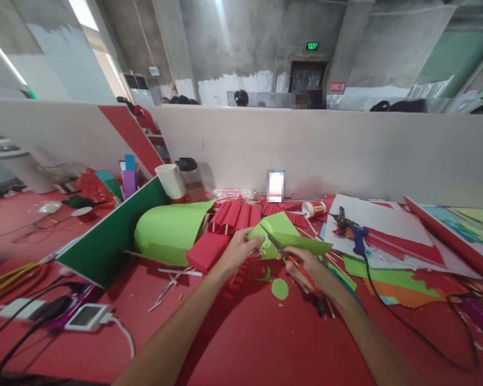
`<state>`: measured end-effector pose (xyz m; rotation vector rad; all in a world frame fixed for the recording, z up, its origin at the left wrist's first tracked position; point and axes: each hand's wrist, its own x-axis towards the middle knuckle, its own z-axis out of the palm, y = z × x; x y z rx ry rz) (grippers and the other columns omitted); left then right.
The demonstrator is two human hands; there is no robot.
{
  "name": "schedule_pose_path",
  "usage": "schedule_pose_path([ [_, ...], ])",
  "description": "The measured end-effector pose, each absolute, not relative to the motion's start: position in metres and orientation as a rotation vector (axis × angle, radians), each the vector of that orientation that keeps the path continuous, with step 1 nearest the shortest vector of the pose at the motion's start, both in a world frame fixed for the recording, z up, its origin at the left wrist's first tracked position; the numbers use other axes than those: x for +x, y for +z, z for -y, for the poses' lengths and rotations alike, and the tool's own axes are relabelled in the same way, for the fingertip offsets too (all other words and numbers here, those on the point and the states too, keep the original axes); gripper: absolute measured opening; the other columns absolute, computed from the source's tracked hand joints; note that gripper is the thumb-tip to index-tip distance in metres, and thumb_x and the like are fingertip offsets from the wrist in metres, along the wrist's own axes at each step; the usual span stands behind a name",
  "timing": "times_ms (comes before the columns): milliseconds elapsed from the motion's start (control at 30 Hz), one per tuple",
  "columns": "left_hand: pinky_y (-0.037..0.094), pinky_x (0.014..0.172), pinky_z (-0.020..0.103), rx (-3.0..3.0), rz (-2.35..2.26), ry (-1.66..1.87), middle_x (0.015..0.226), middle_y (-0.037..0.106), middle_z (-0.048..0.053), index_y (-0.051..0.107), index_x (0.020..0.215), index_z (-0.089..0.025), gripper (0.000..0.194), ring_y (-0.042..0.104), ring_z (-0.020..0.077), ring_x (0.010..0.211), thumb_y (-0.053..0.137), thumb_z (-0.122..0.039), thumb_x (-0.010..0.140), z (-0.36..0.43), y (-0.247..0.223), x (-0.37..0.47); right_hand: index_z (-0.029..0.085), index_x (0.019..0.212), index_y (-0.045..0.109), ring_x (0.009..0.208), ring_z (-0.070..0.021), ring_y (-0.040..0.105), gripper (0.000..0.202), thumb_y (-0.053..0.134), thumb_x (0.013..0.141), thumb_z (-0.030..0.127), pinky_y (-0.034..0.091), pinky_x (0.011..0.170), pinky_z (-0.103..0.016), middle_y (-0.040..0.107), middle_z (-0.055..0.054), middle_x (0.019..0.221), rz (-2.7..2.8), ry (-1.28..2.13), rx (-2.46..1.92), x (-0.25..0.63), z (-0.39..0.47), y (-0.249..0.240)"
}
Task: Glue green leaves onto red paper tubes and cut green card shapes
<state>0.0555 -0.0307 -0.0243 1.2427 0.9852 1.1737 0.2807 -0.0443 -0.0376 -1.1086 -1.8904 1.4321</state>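
Observation:
My left hand (244, 250) pinches the left part of a light green paper sheet (283, 228). In my right hand (303, 268) are scissors (293, 261) with red-orange handles, their blades pointing up and left across the green sheet. A green paper disc (280, 289) and a small green scrap (265, 275) lie on the red table just below the hands. Beside my left hand sit a red block (207, 252) and several folded red paper pieces (232, 215). A large curled green sheet (166, 230) is farther left.
A dark green board (104, 241) stands at left, near a bottle (191, 179) and a white cup (170, 181). A phone (276, 186) leans at the partition (241, 145). On the right, a blue glue gun (356, 233) lies on white sheets, its cable trailing forward.

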Motion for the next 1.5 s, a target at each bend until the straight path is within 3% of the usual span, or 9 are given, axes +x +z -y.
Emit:
schedule_pose_path([
  [467,0.048,0.057,0.025,1.296,-0.993,1.105,0.068,0.066,0.003,0.069,0.085,-0.013,0.034,0.061,0.0142,0.058,0.075,-0.045,0.077,0.028,-0.028,0.051,0.020,0.115,0.059,0.034,-0.0073,0.043,0.052,0.065,0.086,0.063,0.038,0.035,-0.020,0.052,0.007,0.061,1.899,1.473,-1.086,0.282,0.042,-0.039],
  [967,0.046,0.056,0.024,1.290,-0.996,1.106,0.070,0.064,0.002,0.070,0.086,-0.012,0.036,0.056,0.0128,0.057,0.076,-0.046,0.076,0.030,-0.025,0.052,0.021,0.097,0.059,0.032,-0.0054,0.038,0.041,0.071,0.083,0.057,0.036,0.031,-0.018,0.049,0.008,0.056,1.817,1.544,-1.086,0.280,0.042,-0.031],
  [1267,0.047,0.058,0.024,1.272,-0.984,1.169,0.072,0.064,0.001,0.070,0.087,-0.014,0.031,0.055,0.0123,0.060,0.075,-0.043,0.078,0.029,-0.023,0.050,0.020,0.099,0.060,0.033,-0.0071,0.038,0.046,0.062,0.088,0.065,0.036,0.034,-0.018,0.044,0.009,0.048,1.838,1.508,-1.110,0.280,0.048,-0.024],
  [1500,0.047,0.057,0.024,1.328,-0.997,1.125,0.072,0.063,0.001,0.070,0.087,-0.013,0.035,0.055,0.0124,0.060,0.074,-0.046,0.079,0.031,-0.021,0.052,0.020,0.103,0.057,0.033,-0.0064,0.040,0.052,0.059,0.087,0.069,0.033,0.033,-0.018,0.045,0.009,0.055,1.900,1.490,-1.054,0.280,0.045,-0.029],
])
